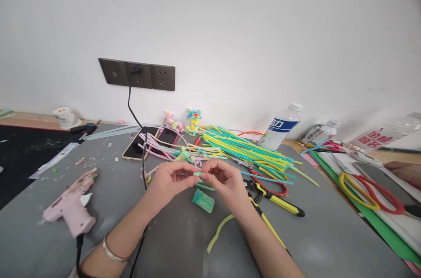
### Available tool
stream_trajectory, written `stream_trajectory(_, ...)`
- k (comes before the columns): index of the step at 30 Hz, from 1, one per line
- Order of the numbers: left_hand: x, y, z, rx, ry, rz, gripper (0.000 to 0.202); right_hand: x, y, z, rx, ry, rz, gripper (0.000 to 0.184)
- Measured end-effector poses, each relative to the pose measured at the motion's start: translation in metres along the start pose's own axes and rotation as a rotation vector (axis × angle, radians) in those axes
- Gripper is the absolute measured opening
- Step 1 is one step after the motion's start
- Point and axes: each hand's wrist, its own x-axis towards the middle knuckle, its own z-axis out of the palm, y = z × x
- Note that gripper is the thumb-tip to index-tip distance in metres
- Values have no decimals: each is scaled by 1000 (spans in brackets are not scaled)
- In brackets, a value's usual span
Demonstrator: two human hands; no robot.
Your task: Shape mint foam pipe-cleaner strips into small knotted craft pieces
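Observation:
My left hand (pixel 169 180) and my right hand (pixel 223 181) meet over the grey mat (pixel 184 243), fingertips pinched together on a small mint-green piece (pixel 197 174) held between them. Just below the hands lies a green bundle of cut straw pieces (pixel 203 201). A bent yellow-green straw (pixel 217 232) rests by my right forearm. Behind the hands is a pile of yellow, green and blue straws (pixel 243 148) and some pink ones (pixel 158 146).
A pink glue gun (pixel 70 205) lies at the left, its black cord running to the wall socket (pixel 137 74). Two phones (pixel 149 142), yellow-handled pliers (pixel 274 199), bottles (pixel 279 126), red-and-yellow scissors (pixel 368 188) and another person's hand (pixel 404 172) are at the right.

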Motion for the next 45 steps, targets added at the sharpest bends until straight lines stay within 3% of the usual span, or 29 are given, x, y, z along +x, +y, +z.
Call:
stream_trajectory(8, 0, -1, -3, 29, -41, 4, 8, 1, -1, -3, -107, -19, -45, 15)
stream_trajectory(12, 1, -1, -5, 5, -23, 2, 8, 3, 1, -12, -385, -20, -131, 1)
stream_trajectory(17, 3, 1, -7, -55, 16, 16, 8, 5, 12, -18, -746, -200, -119, 12)
stream_trajectory(21, 2, 1, -7, -53, 51, 50, 8, 4, 18, -17, -924, -238, -87, 17)
stream_trajectory(30, 3, -3, -9, -46, 41, 65, 13, 7, 13, -22, -768, -95, -129, 13)
stream_trajectory(37, 4, -1, -8, -27, 40, 4, 20, 5, 14, -23, -817, -35, -84, 11)
stream_trajectory(42, 5, -5, -9, 205, 59, 59, 20, 6, 18, -23, -882, -98, -19, 14)
stream_trajectory(45, 3, -7, -8, 396, -34, 79, 16, 6, 20, -23, -968, -168, -43, 18)
